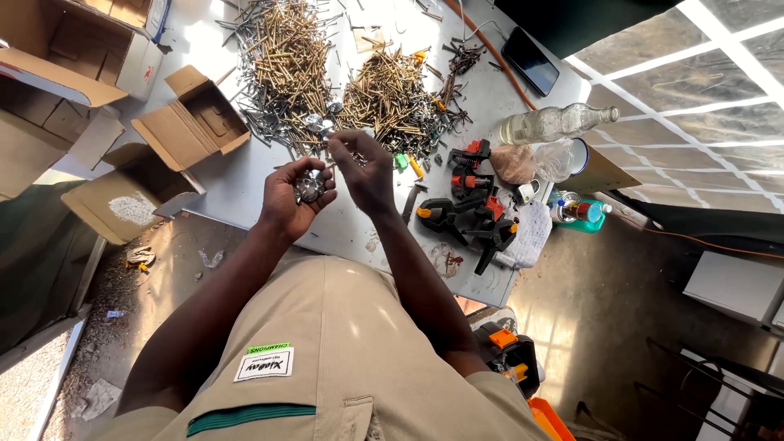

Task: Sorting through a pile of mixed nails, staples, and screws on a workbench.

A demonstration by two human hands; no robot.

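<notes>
Sunlit grey worktable (245, 196) heaped with screws (286, 57); left hand (296, 196) cups small metal pieces (309, 188), right hand (367, 167) pinches one.

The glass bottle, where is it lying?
In the head view, the glass bottle lies on its side at the right edge of the table, just behind the crumpled plastic bags and below the black phone.

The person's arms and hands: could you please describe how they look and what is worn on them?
Both forearms are bare, with no gloves, watch or rings visible on the left hand or the right hand. The person wears a khaki shirt whose short sleeves end above the elbows. The shirt has a white patch with a green strip above it, and a dark green band along a chest pocket.
</notes>
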